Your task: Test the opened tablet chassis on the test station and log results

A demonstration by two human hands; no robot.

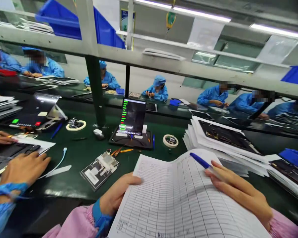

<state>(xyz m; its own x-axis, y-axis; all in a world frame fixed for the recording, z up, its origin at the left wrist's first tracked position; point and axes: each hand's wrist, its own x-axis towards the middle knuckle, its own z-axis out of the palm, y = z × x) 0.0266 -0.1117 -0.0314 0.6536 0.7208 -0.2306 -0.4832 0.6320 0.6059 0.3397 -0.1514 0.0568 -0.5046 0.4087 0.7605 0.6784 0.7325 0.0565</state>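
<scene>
While blue-clad co-workers [160, 91] are seated along the far bench, ruled sheets [164, 188] are held at the near edge of a green table [76, 157], their left margin pinched by the left hand [118, 193]. Over the right-hand page, a blue pen [200, 160] is gripped by the right hand [242, 191]. A flat electronic panel [100, 170] is seen near a lit screen [134, 117].

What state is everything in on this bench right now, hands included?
Left hand: gripping the paper's left edge
Right hand: holding the pen
Blue pen: in hand, above the paper
Gridded paper: bent
Middle screen: lit, propped up, green and red marks showing
Circuit board: lying on the bench
Paper stack: uneven, dark panel on top
</scene>
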